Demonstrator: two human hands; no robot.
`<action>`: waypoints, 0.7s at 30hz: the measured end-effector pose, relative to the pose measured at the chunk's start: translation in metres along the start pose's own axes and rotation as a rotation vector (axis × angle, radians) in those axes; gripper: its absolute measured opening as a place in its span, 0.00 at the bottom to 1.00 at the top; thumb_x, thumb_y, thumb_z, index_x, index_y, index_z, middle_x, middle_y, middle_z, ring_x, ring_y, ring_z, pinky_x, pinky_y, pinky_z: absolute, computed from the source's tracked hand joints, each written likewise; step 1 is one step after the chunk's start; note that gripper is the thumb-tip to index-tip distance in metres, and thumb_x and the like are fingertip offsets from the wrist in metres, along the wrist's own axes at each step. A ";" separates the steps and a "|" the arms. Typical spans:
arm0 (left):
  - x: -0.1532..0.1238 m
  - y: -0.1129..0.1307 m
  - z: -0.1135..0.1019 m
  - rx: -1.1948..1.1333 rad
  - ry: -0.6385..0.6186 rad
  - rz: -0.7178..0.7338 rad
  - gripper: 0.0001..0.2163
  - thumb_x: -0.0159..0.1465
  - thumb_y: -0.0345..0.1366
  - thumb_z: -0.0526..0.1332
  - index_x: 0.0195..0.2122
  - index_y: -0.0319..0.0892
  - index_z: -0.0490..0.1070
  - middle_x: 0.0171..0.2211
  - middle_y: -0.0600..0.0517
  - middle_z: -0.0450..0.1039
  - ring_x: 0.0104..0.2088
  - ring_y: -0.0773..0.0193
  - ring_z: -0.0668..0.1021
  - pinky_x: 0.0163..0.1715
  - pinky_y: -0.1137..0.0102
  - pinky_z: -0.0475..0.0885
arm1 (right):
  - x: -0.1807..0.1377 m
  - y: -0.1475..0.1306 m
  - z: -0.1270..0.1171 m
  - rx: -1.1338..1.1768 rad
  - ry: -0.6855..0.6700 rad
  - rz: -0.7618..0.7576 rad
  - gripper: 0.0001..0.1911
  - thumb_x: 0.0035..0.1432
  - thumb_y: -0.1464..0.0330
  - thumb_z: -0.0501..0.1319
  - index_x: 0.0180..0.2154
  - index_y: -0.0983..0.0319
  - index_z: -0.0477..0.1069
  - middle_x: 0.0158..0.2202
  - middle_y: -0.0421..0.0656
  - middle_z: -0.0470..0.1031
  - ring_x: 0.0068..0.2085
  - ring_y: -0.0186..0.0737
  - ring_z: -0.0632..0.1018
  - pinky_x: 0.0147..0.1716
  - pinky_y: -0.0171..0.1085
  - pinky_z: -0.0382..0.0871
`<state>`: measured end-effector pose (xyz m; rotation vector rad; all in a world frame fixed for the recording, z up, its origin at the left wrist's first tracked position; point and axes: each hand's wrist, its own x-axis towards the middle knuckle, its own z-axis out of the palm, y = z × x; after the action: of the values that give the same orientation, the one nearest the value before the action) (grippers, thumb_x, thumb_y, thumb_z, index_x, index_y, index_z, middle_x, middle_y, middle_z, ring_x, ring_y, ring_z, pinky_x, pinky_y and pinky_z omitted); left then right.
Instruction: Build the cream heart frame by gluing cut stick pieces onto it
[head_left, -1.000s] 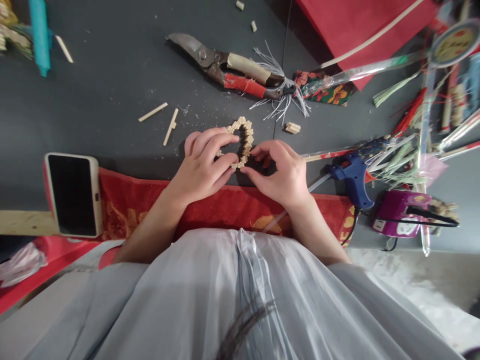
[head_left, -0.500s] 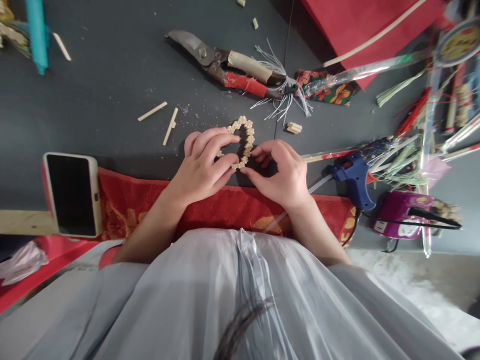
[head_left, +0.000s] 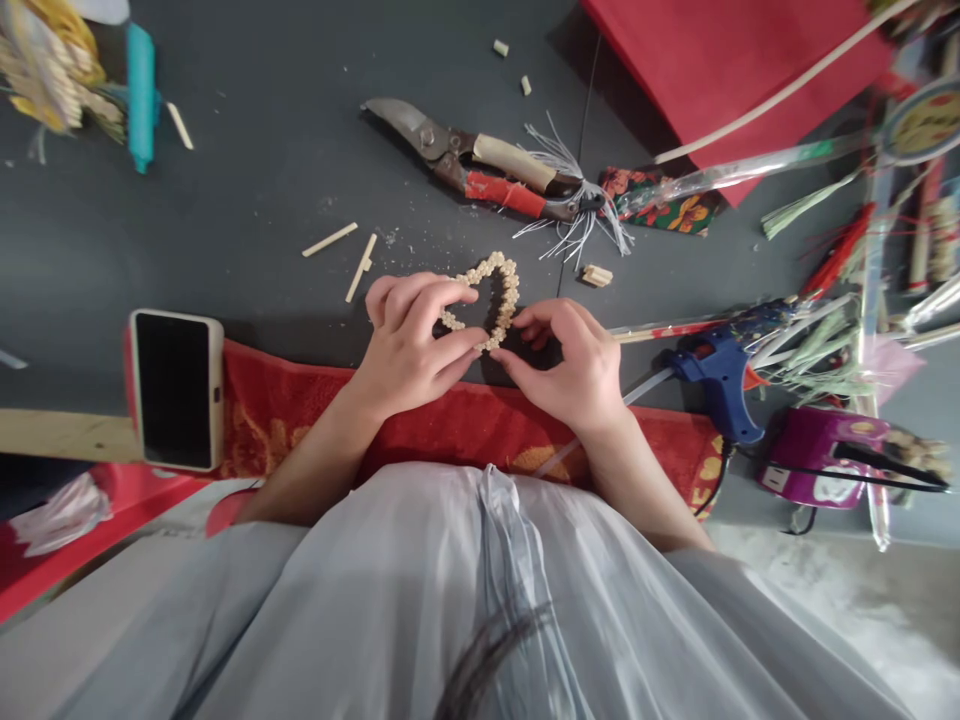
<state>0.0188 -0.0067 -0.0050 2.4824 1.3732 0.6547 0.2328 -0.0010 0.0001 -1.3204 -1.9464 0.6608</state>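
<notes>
A small heart-shaped piece [head_left: 501, 285] made of short pale stick ends lies on the dark grey table [head_left: 247, 180], just beyond a red patterned cloth [head_left: 450, 420]. My left hand [head_left: 409, 340] curls over its left side, with fingers pinched on the lower edge. My right hand [head_left: 574, 360] pinches the lower right tip of the same piece. Both hands rest partly on the cloth.
Pruning shears [head_left: 472, 160] with a red-taped handle lie beyond the hands, next to grey strands [head_left: 574, 215]. Short stick offcuts [head_left: 345, 250] lie to the left. A phone [head_left: 176, 388] sits at left, a blue glue gun [head_left: 716, 370] and a purple device [head_left: 817, 450] at right. Red paper [head_left: 720, 50] fills the top right.
The view has shifted slightly, so everything sits a little lower and further right in frame. My hands keep the same hold on the heart-shaped piece.
</notes>
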 end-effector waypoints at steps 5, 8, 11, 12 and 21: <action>-0.002 -0.001 0.003 0.077 0.091 0.037 0.05 0.67 0.41 0.64 0.40 0.54 0.80 0.42 0.48 0.71 0.49 0.53 0.70 0.51 0.50 0.60 | 0.001 0.000 0.001 0.018 0.018 -0.031 0.11 0.55 0.65 0.69 0.37 0.57 0.69 0.32 0.40 0.77 0.30 0.37 0.76 0.30 0.37 0.73; -0.002 -0.001 0.003 0.095 0.096 0.042 0.06 0.67 0.42 0.64 0.40 0.54 0.80 0.40 0.49 0.70 0.47 0.55 0.70 0.50 0.52 0.59 | 0.001 0.001 0.001 0.017 0.022 -0.037 0.12 0.55 0.66 0.70 0.37 0.57 0.68 0.32 0.40 0.77 0.30 0.37 0.76 0.30 0.37 0.73; -0.001 0.000 0.003 0.094 0.105 0.045 0.05 0.67 0.41 0.64 0.40 0.53 0.80 0.39 0.49 0.70 0.47 0.55 0.70 0.49 0.53 0.58 | 0.000 0.001 0.001 0.006 0.016 -0.028 0.11 0.56 0.65 0.69 0.37 0.57 0.68 0.32 0.40 0.77 0.29 0.37 0.76 0.30 0.38 0.73; -0.001 0.000 0.002 0.101 0.102 0.044 0.05 0.66 0.41 0.64 0.40 0.53 0.80 0.39 0.49 0.70 0.46 0.55 0.70 0.48 0.53 0.58 | 0.000 0.001 0.001 0.003 0.013 -0.025 0.11 0.56 0.65 0.69 0.37 0.57 0.68 0.32 0.40 0.77 0.29 0.37 0.75 0.30 0.38 0.73; -0.003 -0.001 0.003 0.131 0.071 0.030 0.06 0.67 0.42 0.63 0.39 0.53 0.80 0.38 0.50 0.70 0.47 0.55 0.71 0.50 0.52 0.59 | 0.000 0.000 0.002 -0.005 0.021 -0.028 0.11 0.56 0.64 0.69 0.37 0.57 0.68 0.32 0.40 0.77 0.29 0.38 0.75 0.29 0.38 0.73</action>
<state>0.0189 -0.0086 -0.0088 2.6098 1.4509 0.6857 0.2316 -0.0005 -0.0011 -1.2961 -1.9470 0.6260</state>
